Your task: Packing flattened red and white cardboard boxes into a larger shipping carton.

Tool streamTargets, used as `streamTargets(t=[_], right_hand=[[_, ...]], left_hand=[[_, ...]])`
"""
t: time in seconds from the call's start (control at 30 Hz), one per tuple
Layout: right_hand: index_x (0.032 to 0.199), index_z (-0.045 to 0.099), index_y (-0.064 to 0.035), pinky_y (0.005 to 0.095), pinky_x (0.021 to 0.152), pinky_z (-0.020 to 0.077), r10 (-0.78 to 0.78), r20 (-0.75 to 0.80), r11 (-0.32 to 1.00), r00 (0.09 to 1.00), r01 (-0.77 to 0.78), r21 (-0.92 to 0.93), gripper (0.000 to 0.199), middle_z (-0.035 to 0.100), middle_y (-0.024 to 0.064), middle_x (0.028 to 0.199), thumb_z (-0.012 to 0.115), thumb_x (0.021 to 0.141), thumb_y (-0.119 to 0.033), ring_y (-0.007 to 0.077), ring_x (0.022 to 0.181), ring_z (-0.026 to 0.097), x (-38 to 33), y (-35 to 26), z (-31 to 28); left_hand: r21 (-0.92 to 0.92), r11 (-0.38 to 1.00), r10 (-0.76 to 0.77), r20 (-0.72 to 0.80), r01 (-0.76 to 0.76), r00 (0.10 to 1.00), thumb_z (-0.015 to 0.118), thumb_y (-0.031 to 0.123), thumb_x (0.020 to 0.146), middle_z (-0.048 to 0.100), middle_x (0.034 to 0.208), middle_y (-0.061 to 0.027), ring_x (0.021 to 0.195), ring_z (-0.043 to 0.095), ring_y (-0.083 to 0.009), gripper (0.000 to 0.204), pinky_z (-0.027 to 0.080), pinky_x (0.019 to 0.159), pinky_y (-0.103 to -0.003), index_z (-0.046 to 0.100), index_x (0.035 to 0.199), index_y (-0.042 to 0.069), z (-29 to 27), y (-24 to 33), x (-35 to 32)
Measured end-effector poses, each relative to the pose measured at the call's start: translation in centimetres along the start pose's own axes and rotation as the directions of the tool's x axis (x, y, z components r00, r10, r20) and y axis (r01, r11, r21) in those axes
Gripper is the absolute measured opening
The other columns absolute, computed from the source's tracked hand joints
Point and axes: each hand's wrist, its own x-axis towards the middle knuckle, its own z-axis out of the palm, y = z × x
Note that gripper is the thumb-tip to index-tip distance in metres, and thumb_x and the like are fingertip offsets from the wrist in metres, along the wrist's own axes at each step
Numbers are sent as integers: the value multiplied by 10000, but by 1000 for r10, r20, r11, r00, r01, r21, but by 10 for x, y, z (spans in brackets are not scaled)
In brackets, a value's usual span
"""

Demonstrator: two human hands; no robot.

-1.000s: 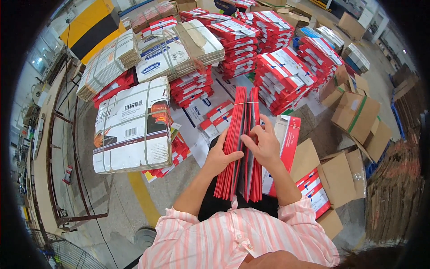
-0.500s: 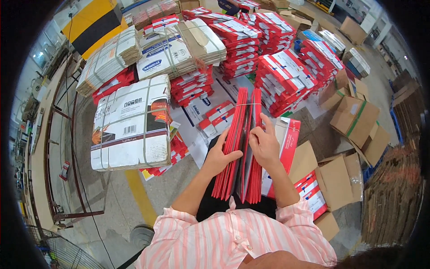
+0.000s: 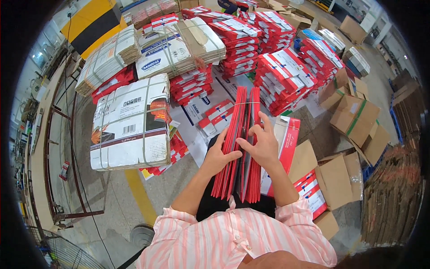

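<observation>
Held on edge between two bare hands, above a black-clad lap [image 3: 265, 206]: a thick bundle of flat red cardboard sheets [image 3: 234, 129], bound near the far end by a thin whitish band [image 3: 246, 102]. Long axis running away from the body, with a lengthwise gap showing grey inside. Tight against the bundle's left side, the left hand [image 3: 220, 157], clasping it, thumb across the upper edges. Equally near on the right, the right hand [image 3: 263, 145], loosely curled around the right half, thumb tip at the gap, index finger extended along the outer side. Just beside the right forearm, a flat red-and-white carton [image 3: 291, 136]; farther out, open brown cardboard flaps [image 3: 333, 175]. Off to the left, a strapped white bale of flattened cartons [image 3: 127, 145]; ahead, tall red-and-white stacks of flat packs [image 3: 284, 83].
</observation>
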Motion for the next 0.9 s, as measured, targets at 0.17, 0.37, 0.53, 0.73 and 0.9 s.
streamTargets(t=[0.17, 0.37, 0.53, 0.73, 0.9], right_hand=[[796, 527, -81, 432, 758, 504, 15, -2, 998, 1000, -14, 66, 282, 399, 168, 1411, 725, 705, -259, 341, 1109, 538, 0, 1, 3], [882, 483, -71, 441, 755, 497, 57, -34, 994, 998, -53, 98, 295, 428, 182, 1371, 687, 695, -174, 361, 1055, 566, -4, 7, -1], [884, 475, -74, 445, 746, 496, 63, 18, 992, 998, -64, 111, 295, 442, 186, 1347, 682, 693, -159, 368, 1043, 569, -3, -4, 3], [883, 476, -74, 444, 725, 500, 86, 23, 986, 996, -89, 140, 275, 443, 185, 1345, 671, 700, -140, 370, 946, 604, -1, -4, -1], [895, 525, -80, 431, 728, 508, 37, -40, 991, 999, -32, 127, 237, 448, 187, 1351, 650, 695, -102, 360, 897, 622, -2, 9, -1]], left_hand=[[-65, 998, -22, 27, 23, 999, 766, 170, 787, 502, 1324, -130, 1170, 515, -172, 878, 394, 1010, -302, 244, 1477, 22, 1, -3, 1], [-98, 994, -40, -3, 39, 999, 743, 135, 793, 505, 1310, -123, 1146, 527, -165, 850, 410, 988, -299, 249, 1475, 21, -3, 7, -1], [-51, 998, -26, -7, 25, 1000, 760, 157, 774, 520, 1299, -130, 1134, 541, -173, 873, 421, 977, -301, 254, 1471, 15, 5, 2, -1], [48, 998, -34, -30, 36, 999, 747, 194, 764, 550, 1270, -162, 1118, 565, -188, 860, 429, 974, -311, 277, 1464, 20, 4, -5, 0], [57, 993, -100, -44, 102, 994, 690, 141, 799, 541, 1282, -115, 1095, 544, -168, 767, 403, 980, -305, 315, 1463, 55, 0, 7, -1]])
